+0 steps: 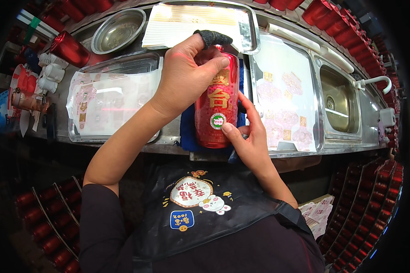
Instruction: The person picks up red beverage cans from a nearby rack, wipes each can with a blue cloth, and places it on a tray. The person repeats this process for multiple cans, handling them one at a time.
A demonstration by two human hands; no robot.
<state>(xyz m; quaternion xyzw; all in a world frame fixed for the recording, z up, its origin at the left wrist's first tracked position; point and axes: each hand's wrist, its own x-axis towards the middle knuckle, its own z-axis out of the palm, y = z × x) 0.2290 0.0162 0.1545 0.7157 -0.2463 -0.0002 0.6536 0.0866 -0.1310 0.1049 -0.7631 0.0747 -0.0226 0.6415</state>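
Observation:
A glossy red bottle (212, 102) with gold characters and a round green-and-white emblem lies over a dark blue cloth (188, 131). Around its top end is my left hand (191, 65), its thumb on the bottle and a black knitted cover on one finger. My right hand (249, 133) holds the lower right side, thumb beside the emblem and fingers partly hidden behind the bottle. A dark blue item, too hidden to name, shows under the right hand. Decal sheets lie on the right tray (320, 136) and the left tray (116, 138).
A metal bowl (119, 30) and a tray of striped sheets (194, 25) stand at the back. White cups (53, 73) and a red bottle (70, 49) are at left. A sink (340, 102) with a white faucet (376, 82) is at right. Racks of red bottles (362, 211) flank the bench.

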